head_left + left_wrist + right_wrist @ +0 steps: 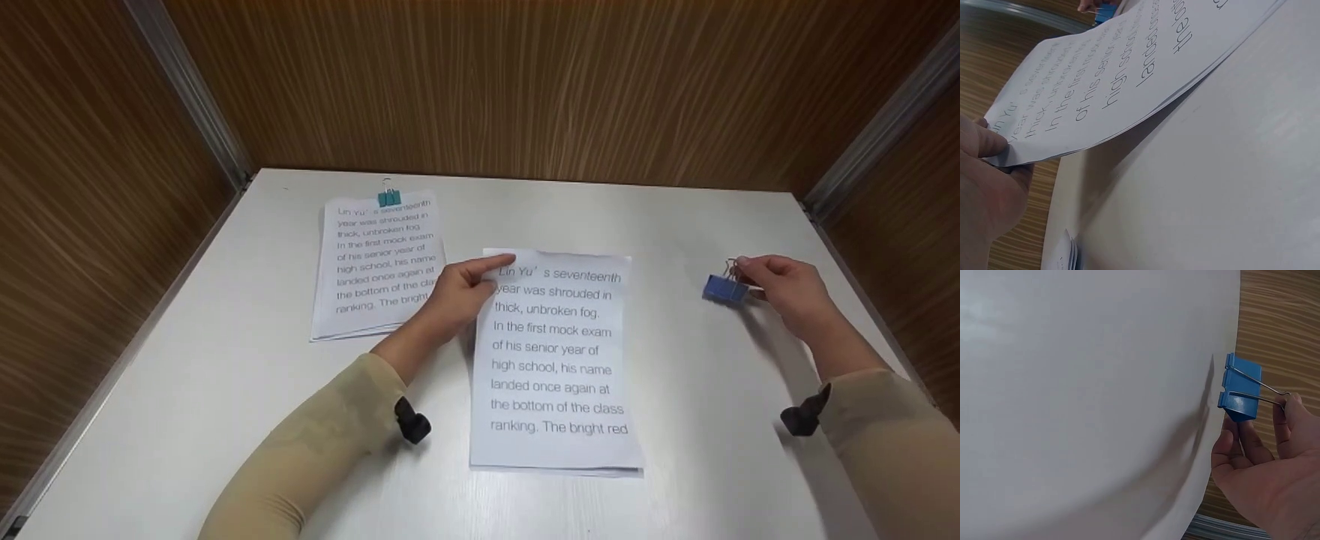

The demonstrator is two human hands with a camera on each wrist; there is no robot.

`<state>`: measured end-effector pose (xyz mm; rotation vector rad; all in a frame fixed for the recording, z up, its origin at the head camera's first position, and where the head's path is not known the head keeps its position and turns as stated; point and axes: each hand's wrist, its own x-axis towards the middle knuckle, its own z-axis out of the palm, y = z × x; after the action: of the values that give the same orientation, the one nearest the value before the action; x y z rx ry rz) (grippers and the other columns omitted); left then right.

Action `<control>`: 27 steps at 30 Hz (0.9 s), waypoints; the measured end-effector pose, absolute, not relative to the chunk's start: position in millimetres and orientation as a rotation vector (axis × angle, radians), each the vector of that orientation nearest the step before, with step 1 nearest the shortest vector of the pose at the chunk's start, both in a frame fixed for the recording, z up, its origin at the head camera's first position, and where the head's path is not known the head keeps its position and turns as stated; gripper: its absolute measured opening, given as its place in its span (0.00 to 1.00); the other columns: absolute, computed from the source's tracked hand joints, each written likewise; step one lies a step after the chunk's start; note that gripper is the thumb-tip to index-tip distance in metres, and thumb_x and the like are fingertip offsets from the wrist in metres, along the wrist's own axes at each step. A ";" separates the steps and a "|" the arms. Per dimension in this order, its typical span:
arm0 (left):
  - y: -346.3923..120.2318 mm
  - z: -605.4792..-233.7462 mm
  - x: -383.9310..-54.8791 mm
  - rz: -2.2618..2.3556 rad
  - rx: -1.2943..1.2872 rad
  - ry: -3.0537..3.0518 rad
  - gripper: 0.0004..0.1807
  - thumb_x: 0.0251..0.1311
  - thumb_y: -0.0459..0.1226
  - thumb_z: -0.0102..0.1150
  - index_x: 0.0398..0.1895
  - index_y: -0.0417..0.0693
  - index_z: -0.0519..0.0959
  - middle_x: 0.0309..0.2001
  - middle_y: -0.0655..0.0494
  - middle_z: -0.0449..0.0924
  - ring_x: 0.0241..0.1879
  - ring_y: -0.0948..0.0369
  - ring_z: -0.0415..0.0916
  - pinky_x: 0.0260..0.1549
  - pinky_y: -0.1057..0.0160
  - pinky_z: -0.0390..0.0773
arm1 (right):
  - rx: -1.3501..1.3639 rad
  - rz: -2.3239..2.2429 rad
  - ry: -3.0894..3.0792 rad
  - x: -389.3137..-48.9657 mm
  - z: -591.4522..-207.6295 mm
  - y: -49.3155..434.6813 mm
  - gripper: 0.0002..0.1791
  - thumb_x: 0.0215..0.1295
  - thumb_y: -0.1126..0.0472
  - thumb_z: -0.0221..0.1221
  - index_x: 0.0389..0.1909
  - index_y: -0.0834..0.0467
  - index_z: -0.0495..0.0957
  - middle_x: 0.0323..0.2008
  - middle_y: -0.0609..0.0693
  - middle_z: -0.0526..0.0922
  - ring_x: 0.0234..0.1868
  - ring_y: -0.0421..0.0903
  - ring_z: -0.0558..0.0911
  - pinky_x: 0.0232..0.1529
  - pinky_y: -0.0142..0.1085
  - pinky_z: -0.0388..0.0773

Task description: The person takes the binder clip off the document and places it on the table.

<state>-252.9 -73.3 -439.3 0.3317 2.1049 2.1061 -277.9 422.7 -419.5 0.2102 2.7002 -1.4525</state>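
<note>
My left hand (459,294) pinches the upper left corner of a stack of printed sheets (555,360), thumb on top. In the left wrist view that end of the sheets (1089,84) is lifted off the table and the pages bow. On the right, my right hand (793,291) holds a blue binder clip (724,289) by its wire handle, above the table and apart from the sheets. The right wrist view shows the blue clip (1243,388) at the fingertips, its wire handles toward the hand (1269,455).
A second stack of printed sheets (379,262) lies at the back left, with a teal binder clip (389,198) on its top edge. All of this is on a white table (247,375). Wood-patterned panels (510,90) stand at the back and both sides.
</note>
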 end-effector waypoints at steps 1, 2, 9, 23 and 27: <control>-73.3 -439.1 -252.7 2.103 0.329 2.110 0.28 0.70 0.23 0.53 0.66 0.56 0.84 0.61 0.56 0.85 0.54 0.58 0.86 0.56 0.61 0.81 | 0.215 -1.437 2.699 -278.0 -420.0 422.6 0.38 0.75 0.32 0.55 0.65 0.62 0.78 0.51 0.36 0.84 0.57 0.36 0.78 0.64 0.34 0.77; -73.2 -439.1 -252.8 2.104 0.329 2.112 0.28 0.71 0.23 0.53 0.67 0.56 0.84 0.61 0.56 0.85 0.54 0.58 0.86 0.56 0.61 0.82 | 0.219 -1.420 2.697 -278.1 -420.6 422.6 0.39 0.76 0.32 0.55 0.66 0.62 0.77 0.53 0.38 0.83 0.58 0.37 0.78 0.68 0.38 0.76; -73.0 -438.4 -252.1 2.094 0.326 2.128 0.28 0.71 0.23 0.53 0.67 0.56 0.83 0.61 0.56 0.85 0.54 0.58 0.86 0.54 0.61 0.83 | 0.250 -1.331 2.696 -277.0 -422.7 425.5 0.42 0.77 0.30 0.50 0.70 0.63 0.73 0.67 0.57 0.75 0.64 0.46 0.75 0.73 0.50 0.70; -70.8 -436.9 -250.6 2.110 0.275 2.102 0.28 0.70 0.22 0.53 0.66 0.55 0.85 0.63 0.54 0.84 0.57 0.58 0.85 0.56 0.62 0.82 | 0.204 -1.394 2.669 -275.9 -424.8 437.2 0.35 0.79 0.41 0.57 0.70 0.66 0.71 0.53 0.42 0.81 0.51 0.35 0.81 0.52 0.24 0.81; -69.8 -438.0 -252.0 2.099 0.264 2.127 0.28 0.70 0.22 0.53 0.65 0.55 0.85 0.64 0.55 0.83 0.58 0.59 0.84 0.60 0.60 0.80 | 0.201 -1.335 2.686 -275.6 -424.2 439.4 0.37 0.78 0.39 0.58 0.74 0.63 0.69 0.64 0.53 0.77 0.56 0.38 0.79 0.54 0.24 0.80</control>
<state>-252.0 -69.8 -438.0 0.2644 2.1271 2.0986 -275.6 439.4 -424.2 0.2012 2.6857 -1.3346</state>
